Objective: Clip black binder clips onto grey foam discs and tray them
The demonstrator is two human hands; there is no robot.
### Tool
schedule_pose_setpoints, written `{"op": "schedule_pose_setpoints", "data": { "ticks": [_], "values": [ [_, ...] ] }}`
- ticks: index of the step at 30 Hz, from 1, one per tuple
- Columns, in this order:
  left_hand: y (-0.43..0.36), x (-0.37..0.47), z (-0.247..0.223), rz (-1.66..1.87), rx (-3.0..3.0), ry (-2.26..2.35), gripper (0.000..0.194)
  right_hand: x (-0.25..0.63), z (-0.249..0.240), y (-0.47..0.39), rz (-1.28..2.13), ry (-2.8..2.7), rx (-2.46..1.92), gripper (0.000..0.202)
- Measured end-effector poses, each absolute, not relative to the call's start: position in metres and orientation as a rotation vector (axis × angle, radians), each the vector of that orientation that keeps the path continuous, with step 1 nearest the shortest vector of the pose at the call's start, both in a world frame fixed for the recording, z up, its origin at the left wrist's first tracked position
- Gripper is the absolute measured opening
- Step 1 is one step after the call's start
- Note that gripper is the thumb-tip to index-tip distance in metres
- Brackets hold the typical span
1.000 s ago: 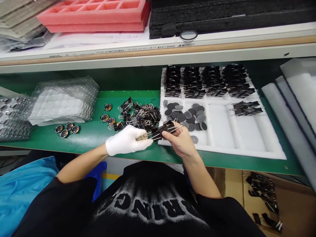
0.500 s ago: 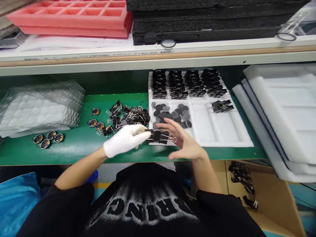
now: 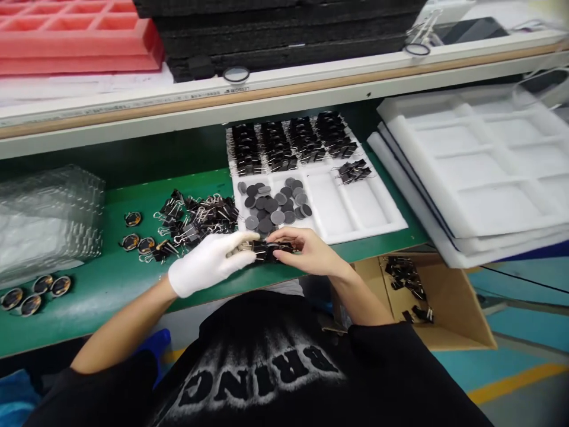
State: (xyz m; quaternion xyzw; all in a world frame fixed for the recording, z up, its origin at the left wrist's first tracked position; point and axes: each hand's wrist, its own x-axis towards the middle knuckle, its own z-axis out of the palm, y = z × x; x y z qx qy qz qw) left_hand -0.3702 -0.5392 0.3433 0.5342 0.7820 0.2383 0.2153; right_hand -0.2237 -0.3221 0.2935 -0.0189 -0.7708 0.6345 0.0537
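Left hand (image 3: 204,265), in a white glove, pinches one end of the black binder clips (image 3: 267,251) for me, while my bare right hand (image 3: 315,254) grips the other end between thumb and fingers. From where I sit I cannot count the held clips, since the fingers cover part of them. I have them over the near edge of the green table (image 3: 111,284), just in front of the white foam tray (image 3: 329,207). Grey and black discs (image 3: 278,201) lie loose in that tray, nearest my right hand, with rows of clips (image 3: 278,148) packed behind them. Left of the tray I see a loose pile of clips (image 3: 200,218), and below at right, a cardboard box (image 3: 462,314)
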Motion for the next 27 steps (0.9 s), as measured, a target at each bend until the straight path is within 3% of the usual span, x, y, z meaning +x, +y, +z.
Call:
{"op": "schedule_pose_setpoints", "data": {
  "ticks": [3,10,17,27],
  "values": [
    [-0.545,-0.370,0.340,0.638,1.524,2.230,0.053,-0.209,0.306,-0.280,1.626,-2.455,-0.057,0.023],
    [-0.561,-0.367,0.334,0.558,1.543,2.244,0.046,-0.182,0.302,-0.100,0.731,-2.507,-0.358,0.021],
    [-0.559,-0.363,0.334,0.589,1.584,2.216,0.044,-0.203,0.241,-0.040,0.628,-2.553,-0.527,0.028],
    [-0.603,-0.372,0.329,0.572,1.420,2.327,0.045,-0.194,0.243,-0.023,0.393,-2.622,-0.313,0.035]
  ]
}}
